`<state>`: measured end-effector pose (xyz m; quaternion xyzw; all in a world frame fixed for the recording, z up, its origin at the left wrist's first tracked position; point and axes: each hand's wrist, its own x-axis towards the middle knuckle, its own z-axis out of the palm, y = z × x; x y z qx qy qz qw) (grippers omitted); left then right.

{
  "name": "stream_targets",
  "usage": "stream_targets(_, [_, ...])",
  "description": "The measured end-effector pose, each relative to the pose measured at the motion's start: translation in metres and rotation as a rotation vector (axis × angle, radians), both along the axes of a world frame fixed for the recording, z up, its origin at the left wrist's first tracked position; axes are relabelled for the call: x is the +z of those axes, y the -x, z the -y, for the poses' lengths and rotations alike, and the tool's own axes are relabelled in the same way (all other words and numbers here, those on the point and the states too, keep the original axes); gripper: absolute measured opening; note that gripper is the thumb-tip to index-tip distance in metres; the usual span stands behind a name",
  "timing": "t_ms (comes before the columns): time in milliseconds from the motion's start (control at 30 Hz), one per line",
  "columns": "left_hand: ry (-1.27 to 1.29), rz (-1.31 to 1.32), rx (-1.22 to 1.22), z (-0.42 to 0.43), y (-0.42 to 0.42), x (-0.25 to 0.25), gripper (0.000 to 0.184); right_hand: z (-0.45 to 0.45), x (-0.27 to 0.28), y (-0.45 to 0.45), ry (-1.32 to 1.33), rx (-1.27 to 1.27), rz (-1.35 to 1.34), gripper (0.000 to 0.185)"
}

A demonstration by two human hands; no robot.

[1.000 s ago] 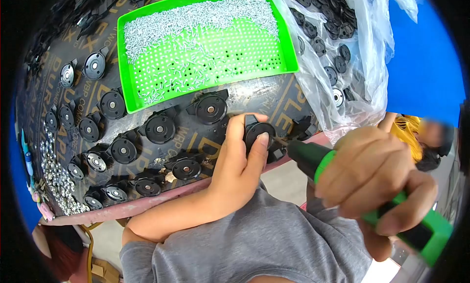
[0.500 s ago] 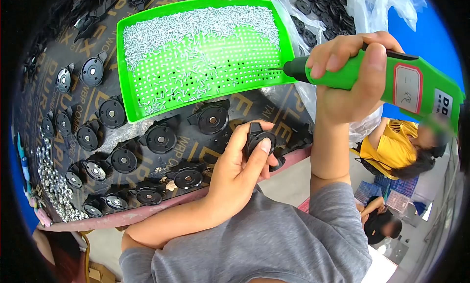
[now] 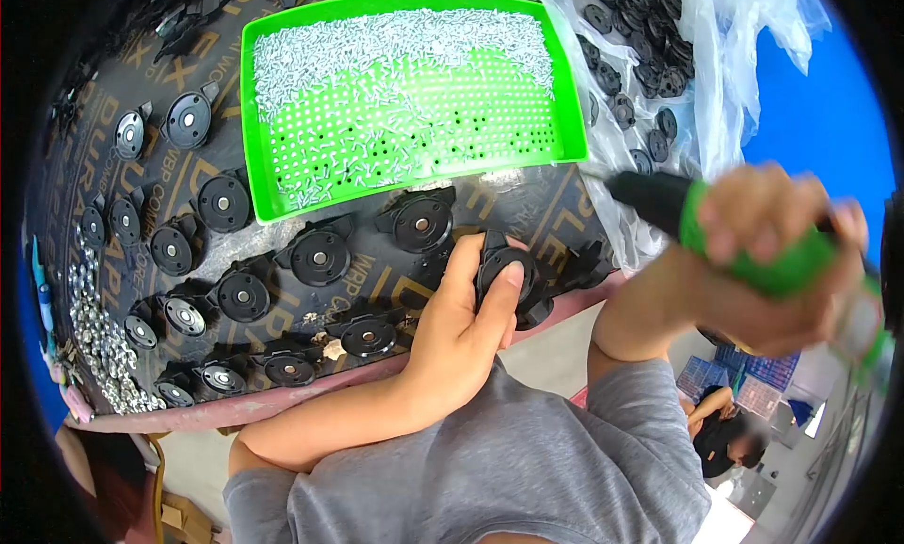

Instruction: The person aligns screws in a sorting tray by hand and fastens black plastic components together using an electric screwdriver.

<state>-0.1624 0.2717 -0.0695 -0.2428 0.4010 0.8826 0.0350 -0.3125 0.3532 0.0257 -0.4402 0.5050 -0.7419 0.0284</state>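
My left hand [image 3: 471, 308] is closed around a round black plastic part [image 3: 507, 268], its thumb pressed on the face, near the table's front edge. Blurred by motion, my right hand [image 3: 772, 252] grips a green and black electric screwdriver [image 3: 650, 200], whose tip points left toward the right corner of the green tray. Small silver screws [image 3: 377, 40] lie in the perforated green tray [image 3: 250, 129], heaped along its far side. Rows of round black parts with metal centres, such as one black assembly [image 3: 320, 252], stand on the table left of my left hand.
Clear plastic sheeting [image 3: 725, 82] with many black discs [image 3: 650, 35] lies at the back right. Small shiny metal pieces [image 3: 113, 365] are piled at the left edge. A person in black [image 3: 725, 440] sits in the background at the lower right.
My right hand and the screwdriver rose from beside the black part to the tray's right end, then moved back right and slightly down. My left hand keeps its hold on the part.
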Motion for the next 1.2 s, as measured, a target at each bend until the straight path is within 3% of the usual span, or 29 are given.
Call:
stream_targets(33, [0.002,0.008,-0.009,0.000,0.000,0.000,0.021,-0.006,0.011,-0.006,-0.050,0.114,-0.082,0.037])
stream_targets(233, [-0.042,-0.007,0.015,-0.002,-0.001,-0.003,0.019,-0.003,0.001,-0.041,0.117,0.126,-0.175,0.035])
stream_targets(300, [-0.022,-0.019,0.026,-0.002,-0.001,-0.003,0.018,-0.004,0.002,-0.041,-0.041,0.213,-0.190,0.034])
stream_targets(700, [-0.055,-0.048,0.038,-0.004,-0.003,-0.008,0.020,-0.001,-0.009,-0.045,-0.005,0.151,-0.194,0.036])
stream_targets(1067, [0.218,-0.047,-0.075,-0.002,-0.007,-0.004,0.022,-0.002,-0.011,-0.049,0.065,0.096,-0.216,0.034])
stream_targets(1200, [0.254,-0.057,-0.108,-0.004,-0.005,-0.005,0.023,-0.006,0.003,-0.024,0.063,0.489,-0.210,0.038])
